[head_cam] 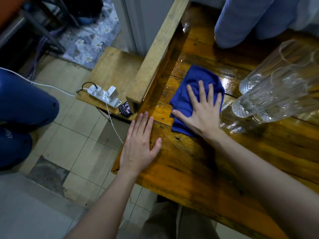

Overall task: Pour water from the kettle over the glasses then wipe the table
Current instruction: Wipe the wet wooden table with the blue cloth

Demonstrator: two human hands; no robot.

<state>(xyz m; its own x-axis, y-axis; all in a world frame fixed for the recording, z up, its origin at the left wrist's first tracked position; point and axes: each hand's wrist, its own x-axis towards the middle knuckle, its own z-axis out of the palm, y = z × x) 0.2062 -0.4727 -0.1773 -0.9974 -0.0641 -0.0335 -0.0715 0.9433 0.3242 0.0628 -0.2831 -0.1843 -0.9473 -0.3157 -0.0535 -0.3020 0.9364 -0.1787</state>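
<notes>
A blue cloth (189,87) lies bunched on the wet wooden table (215,161). My right hand (202,109) presses flat on the cloth, fingers spread. My left hand (139,144) rests flat on the table's left edge, fingers apart, holding nothing. Three clear ribbed glasses (276,87) stand on the table to the right of the cloth. Water shines on the boards beyond the cloth and around the glasses. No kettle is in view.
A raised wooden beam (158,49) runs along the table's left side. Below it a low shelf holds a white power strip (103,95) with cables. A person's blue-clad knees (255,19) lean over the far edge. Another person's leg (22,104) is at the left, above a tiled floor.
</notes>
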